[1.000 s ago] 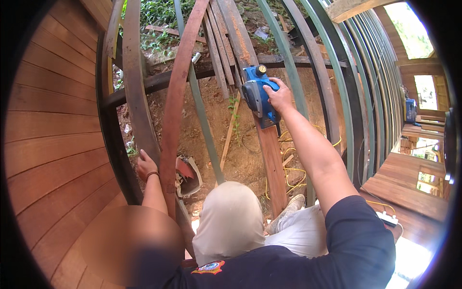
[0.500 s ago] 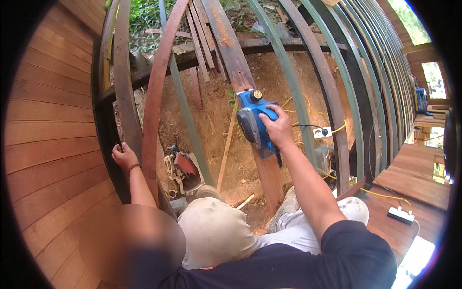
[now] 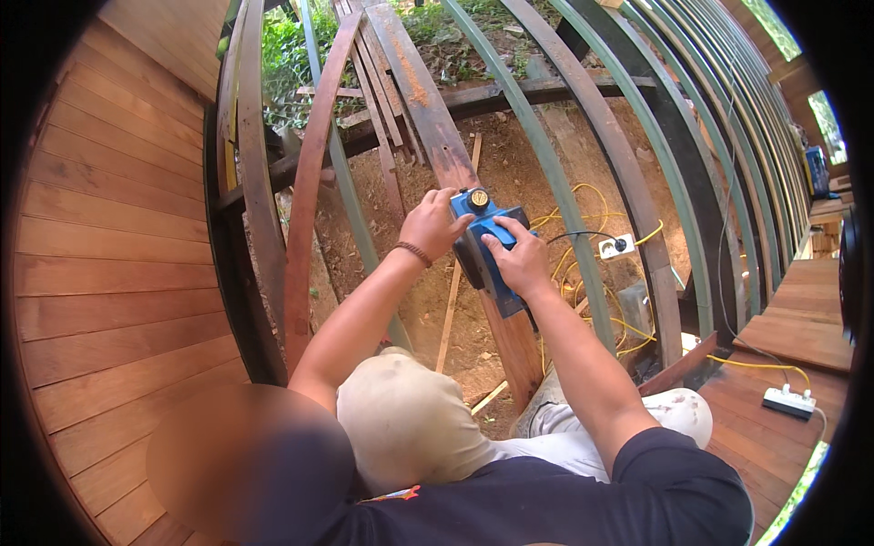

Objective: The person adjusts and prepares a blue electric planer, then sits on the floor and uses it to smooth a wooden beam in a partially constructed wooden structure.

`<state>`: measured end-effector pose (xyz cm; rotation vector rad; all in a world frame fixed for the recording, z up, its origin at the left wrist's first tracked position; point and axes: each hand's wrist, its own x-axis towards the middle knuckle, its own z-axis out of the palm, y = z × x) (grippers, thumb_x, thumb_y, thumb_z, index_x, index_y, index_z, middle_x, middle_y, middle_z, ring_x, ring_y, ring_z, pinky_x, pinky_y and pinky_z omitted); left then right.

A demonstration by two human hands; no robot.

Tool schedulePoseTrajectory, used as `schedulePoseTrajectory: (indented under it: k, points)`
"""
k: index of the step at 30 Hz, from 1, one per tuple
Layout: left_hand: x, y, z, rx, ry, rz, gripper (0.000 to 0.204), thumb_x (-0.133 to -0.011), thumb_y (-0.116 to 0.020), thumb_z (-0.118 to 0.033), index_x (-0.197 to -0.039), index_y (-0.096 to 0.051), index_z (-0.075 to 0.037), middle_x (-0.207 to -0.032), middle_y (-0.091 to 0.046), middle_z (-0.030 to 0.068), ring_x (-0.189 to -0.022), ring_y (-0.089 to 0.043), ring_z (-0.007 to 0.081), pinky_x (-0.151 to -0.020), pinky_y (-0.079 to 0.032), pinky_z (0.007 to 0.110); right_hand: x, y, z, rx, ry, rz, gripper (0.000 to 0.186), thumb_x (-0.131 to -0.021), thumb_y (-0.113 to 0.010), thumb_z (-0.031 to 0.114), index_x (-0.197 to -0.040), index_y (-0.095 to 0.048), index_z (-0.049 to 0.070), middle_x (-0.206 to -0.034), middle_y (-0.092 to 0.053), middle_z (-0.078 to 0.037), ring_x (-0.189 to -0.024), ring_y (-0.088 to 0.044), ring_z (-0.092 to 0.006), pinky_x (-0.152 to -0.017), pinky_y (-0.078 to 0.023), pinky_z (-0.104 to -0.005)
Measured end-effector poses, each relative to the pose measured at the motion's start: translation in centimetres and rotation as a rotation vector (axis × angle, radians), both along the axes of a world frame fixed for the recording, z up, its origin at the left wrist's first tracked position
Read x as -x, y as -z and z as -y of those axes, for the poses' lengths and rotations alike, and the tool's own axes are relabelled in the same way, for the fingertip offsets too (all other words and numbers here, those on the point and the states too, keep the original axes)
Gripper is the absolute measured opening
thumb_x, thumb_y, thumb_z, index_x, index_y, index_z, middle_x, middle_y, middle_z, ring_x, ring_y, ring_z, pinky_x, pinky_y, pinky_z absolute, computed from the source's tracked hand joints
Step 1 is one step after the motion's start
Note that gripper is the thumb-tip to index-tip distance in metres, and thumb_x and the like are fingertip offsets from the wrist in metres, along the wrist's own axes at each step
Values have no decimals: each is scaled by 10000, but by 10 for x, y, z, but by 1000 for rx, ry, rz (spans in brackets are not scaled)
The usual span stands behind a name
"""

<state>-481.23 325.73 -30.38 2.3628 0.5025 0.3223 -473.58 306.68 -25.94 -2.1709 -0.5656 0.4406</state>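
A blue and dark electric planer (image 3: 487,273) rests on a long reddish-brown wooden beam (image 3: 513,350) that runs away from me. My right hand (image 3: 521,259) is closed around the planer's rear handle. At the tool's front left, my left hand (image 3: 437,225) presses with its fingers curled over the front end, beside the round dial. What the left fingertips touch is partly hidden. Beyond the planer, light shavings (image 3: 414,86) lie on the far part of the beam. A black cord leads from the planer's right side to a white socket block (image 3: 616,246).
Green-painted and brown joists (image 3: 555,187) run side by side over bare soil (image 3: 401,264), with open gaps between them. A yellow cable (image 3: 592,193) coils below. To the left is a plank wall (image 3: 118,273); at right, a power strip (image 3: 788,401) sits on boards.
My left hand has left the dark beam by the wall and come across to the front of the planer. My right hand keeps its hold; the view has shifted slightly.
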Motion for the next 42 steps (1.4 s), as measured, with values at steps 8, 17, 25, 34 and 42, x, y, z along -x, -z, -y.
schedulePoseTrajectory:
  k: [8, 17, 25, 34, 42]
  points:
    - [-15, -5, 25, -87, 81, -205, 570, -903, -769, -501, -1166, -642, -12, -1081, -690, 190, -1037, -702, 385, -894, -573, 468, 14, -8, 27, -64, -151, 96, 372, -908, -805, 236, -1224, -741, 51, -1108, -765, -207, -1006, -757, -358, -888, -590, -417]
    - [-2, -8, -16, -93, 539, -159, 524, -835, -853, -322, -1201, -662, 0, -1118, -698, 194, -1096, -681, 385, -943, -558, 455, 14, -1, 40, -61, -309, 79, 391, -891, -791, 263, -1215, -745, 48, -1058, -767, -214, -978, -750, -382, -860, -598, -438]
    - [64, -11, 25, 54, -194, -212, 544, -801, -892, -358, -1134, -672, 13, -1029, -707, 240, -983, -711, 399, -816, -579, 466, 51, 2, 13, -3, -414, 145, 389, -918, -748, 340, -1234, -724, 115, -1039, -754, -176, -961, -728, -391, -849, -588, -485]
    - [86, -30, -24, 1, 313, -138, 437, -861, -842, -174, -1216, -648, -9, -1078, -702, 169, -971, -700, 390, -849, -572, 453, 69, -3, 13, 42, -477, 24, 376, -941, -728, 363, -1249, -712, 148, -990, -731, -172, -976, -728, -377, -856, -586, -490]
    - [77, -3, -5, -142, 223, -51, 449, -876, -822, -320, -1126, -628, 0, -1079, -663, 208, -1004, -661, 417, -875, -540, 488, 58, 2, 13, 30, -476, 54, 382, -932, -737, 364, -1239, -727, 136, -1040, -746, -180, -975, -721, -393, -870, -580, -491]
